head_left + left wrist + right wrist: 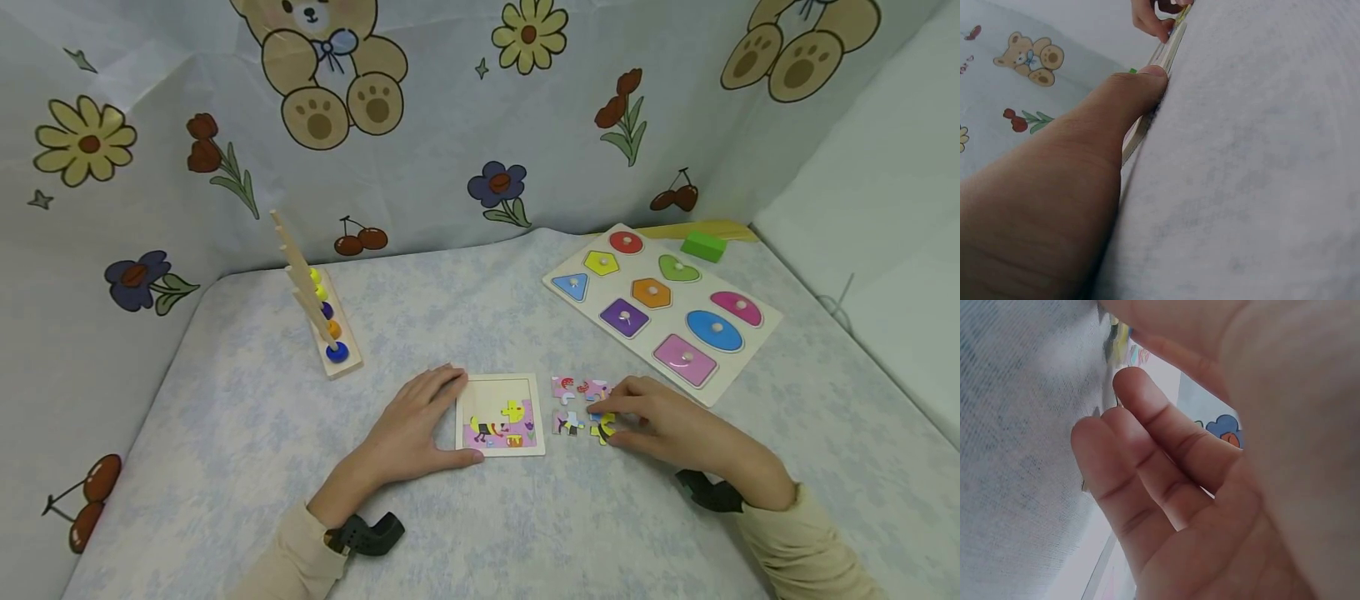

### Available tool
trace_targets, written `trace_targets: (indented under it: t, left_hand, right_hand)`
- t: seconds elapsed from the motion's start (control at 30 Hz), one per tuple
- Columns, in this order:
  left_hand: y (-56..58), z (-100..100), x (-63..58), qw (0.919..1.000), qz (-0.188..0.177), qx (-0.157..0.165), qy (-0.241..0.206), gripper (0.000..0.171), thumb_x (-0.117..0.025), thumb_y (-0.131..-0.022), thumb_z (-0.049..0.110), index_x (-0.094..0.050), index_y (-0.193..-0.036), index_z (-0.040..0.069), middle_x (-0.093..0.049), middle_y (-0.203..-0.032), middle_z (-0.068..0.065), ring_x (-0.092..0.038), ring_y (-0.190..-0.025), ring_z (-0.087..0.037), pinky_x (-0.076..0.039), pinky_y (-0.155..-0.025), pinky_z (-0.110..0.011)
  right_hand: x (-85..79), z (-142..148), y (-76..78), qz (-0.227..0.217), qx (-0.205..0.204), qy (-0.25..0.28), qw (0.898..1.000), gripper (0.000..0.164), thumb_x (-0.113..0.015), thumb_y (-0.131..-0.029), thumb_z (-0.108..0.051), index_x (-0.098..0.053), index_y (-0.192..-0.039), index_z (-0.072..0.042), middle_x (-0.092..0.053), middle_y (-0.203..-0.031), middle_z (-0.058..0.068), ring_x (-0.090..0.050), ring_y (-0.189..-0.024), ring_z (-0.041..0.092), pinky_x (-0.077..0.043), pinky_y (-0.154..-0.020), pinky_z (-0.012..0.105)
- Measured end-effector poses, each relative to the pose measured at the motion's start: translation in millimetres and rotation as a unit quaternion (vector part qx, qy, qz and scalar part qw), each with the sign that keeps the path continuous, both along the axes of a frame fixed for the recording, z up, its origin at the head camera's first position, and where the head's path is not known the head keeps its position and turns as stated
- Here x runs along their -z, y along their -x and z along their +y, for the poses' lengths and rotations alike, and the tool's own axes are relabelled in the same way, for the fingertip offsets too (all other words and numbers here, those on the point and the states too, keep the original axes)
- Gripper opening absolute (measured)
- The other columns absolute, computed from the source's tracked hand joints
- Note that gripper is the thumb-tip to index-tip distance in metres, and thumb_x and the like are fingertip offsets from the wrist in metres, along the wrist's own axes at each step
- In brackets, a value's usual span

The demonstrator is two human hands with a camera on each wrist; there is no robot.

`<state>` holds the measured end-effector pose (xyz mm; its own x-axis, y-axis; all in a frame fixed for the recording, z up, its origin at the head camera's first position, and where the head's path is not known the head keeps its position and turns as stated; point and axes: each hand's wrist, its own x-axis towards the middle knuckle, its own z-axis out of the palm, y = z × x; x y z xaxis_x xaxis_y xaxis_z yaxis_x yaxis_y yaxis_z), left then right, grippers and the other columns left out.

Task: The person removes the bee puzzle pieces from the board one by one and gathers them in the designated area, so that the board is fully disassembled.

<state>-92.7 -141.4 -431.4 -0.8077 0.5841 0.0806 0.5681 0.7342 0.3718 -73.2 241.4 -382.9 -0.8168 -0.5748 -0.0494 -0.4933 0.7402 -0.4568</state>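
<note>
Along the left side of the small square puzzle tray point(498, 396), the person's left hand point(420, 421) rests with thumb and fingers spread well apart, the fingers touching its upper left corner and the thumb lying at its near edge; the left wrist view also shows the thumb against the tray's rim. Printed pink pieces point(491, 435) lie fitted across the lower part of the tray, showing a bee figure and a yellow shape, while bare pale wood shows above them. Just right of the tray, four loose puzzle pieces sit on the cloth in two rows: one with red and white point(562, 388), a pink one point(595, 389) beside it, one with white and yellow point(567, 422) nearer the person, and a yellow and black piece point(603, 429) at the near right. Over this last piece, right of the tray, the right hand point(652, 421) pinches with thumb and index finger at opposite edges; the right wrist view shows its other fingers loosely bent, away from the piece. Beyond the tray to the right lies a large white shape board point(667, 323) with coloured knobbed shapes, a green block point(703, 247) just past its far side. Left of the tray and farther back stands a peg toy point(347, 337) with yellow, dark blue, orange and blue rings.
</note>
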Motion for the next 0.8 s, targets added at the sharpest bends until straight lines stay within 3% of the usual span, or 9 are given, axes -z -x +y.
trace_targets:
  t: [0.8]
  left_hand:
    - [0.0,0.8,-0.1,1.0000,-0.007,-0.004,0.004,0.111,-0.071,-0.080,0.076,-0.033,-0.163,0.012,-0.035,-0.165,-0.006,-0.027,-0.155,-0.026,-0.023,-0.127,-0.050]
  right_hand:
    - [-0.6,-5.9,0.7,0.012,0.023,0.009,1.000,0.042,-0.082,-0.089,-0.020,-0.072,-0.130,-0.022,-0.068,-0.121,-0.005,-0.060,-0.108,0.015,-0.058,-0.086,0.032]
